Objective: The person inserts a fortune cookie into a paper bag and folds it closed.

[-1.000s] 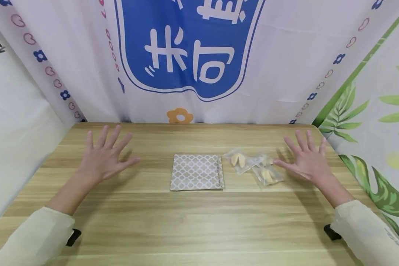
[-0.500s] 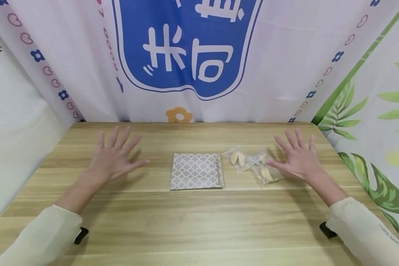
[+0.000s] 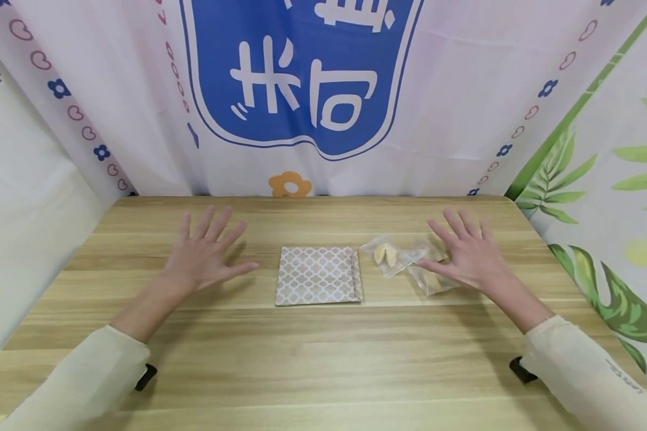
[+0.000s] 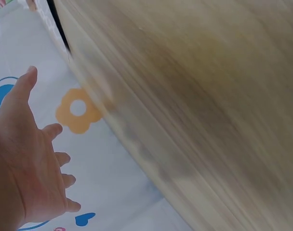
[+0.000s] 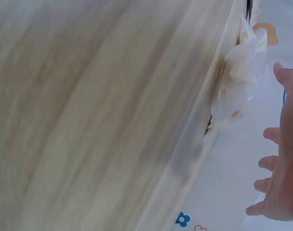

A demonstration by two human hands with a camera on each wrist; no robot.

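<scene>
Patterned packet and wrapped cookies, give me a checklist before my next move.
1. Is the left grip free? Ok: fingers spread, nothing held.
2. Is the right grip free? Ok: fingers spread, nothing held.
3. Does the patterned packet lie flat on the table? Ok.
4. Are the wrapped cookies all in plain sight? Not ok: in the head view, the right grip partly covers them.
5. Are they apart from the packet? Cannot tell: one wrapper lies very close to it.
</scene>
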